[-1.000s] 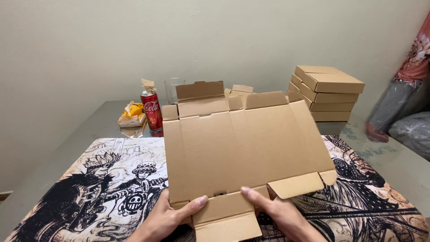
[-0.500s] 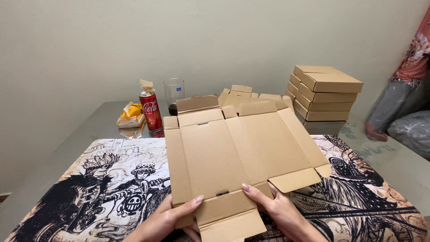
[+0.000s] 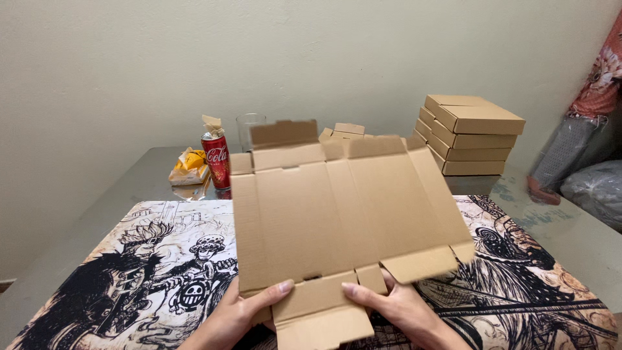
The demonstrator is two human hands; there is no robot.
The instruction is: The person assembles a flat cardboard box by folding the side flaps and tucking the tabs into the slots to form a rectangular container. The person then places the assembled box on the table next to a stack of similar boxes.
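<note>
A flat cardboard box blank (image 3: pixel 343 214) is the big thing in the middle. It is not folded up yet. It is held up above the bench (image 3: pixel 97 214), tipped back a bit, so its plain brown side faces the camera.

Far to the left of the box blank, on the grey bench, sits a crumpled yellow wrapper (image 3: pixel 189 165). Just right of the wrapper stands a red drink can (image 3: pixel 218 162), and it is upright. A clear drinking glass (image 3: pixel 249 129) stands behind the top left corner of the box blank. A mat with black and white cartoon drawings (image 3: pixel 155 272) lies on the bench under the box blank.

The left hand (image 3: pixel 236 317) is at the bottom edge of the box blank, left of its middle. It grips the edge, with the thumb on the front and the fingers hidden behind. The right hand (image 3: pixel 395 308) is just beside it, at the bottom edge a little to the right. It grips the box blank too, with its thumb lying on the front by a small flap. The two thumbs point at each other and are near but do not touch.

Behind the top edge of the box blank, a few small cardboard pieces (image 3: pixel 346 131) peek out. To the right of the box blank, farther back, is a neat stack of finished cardboard boxes (image 3: pixel 470 133). At the far right edge, a person in a red flowery sleeve (image 3: pixel 599 78) is partly in view.
</note>
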